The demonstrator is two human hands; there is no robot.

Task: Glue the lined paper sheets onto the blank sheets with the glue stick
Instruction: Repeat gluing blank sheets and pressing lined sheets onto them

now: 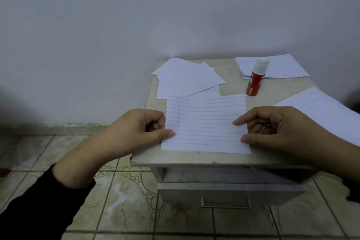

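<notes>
Lined sheet (pixel 205 124) pinched between left hand (pixel 136 130), right hand (pixel 280 128), glue stick (pixel 255 79) beyond.

Dim, bluish light; wide-angle edge distortion

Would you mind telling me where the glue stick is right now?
In the head view, the glue stick stands capped on the small table, right of centre, just beyond the far right corner of the lined sheet.

A lined sheet (pixel 206 124) lay flat at the worktop's near edge, slightly rippled. Blank sheets (pixel 187 78) were fanned loosely behind it. The red glue stick (pixel 256 80) stood capped, white cap up, just beyond the sheet's far right corner.
</notes>
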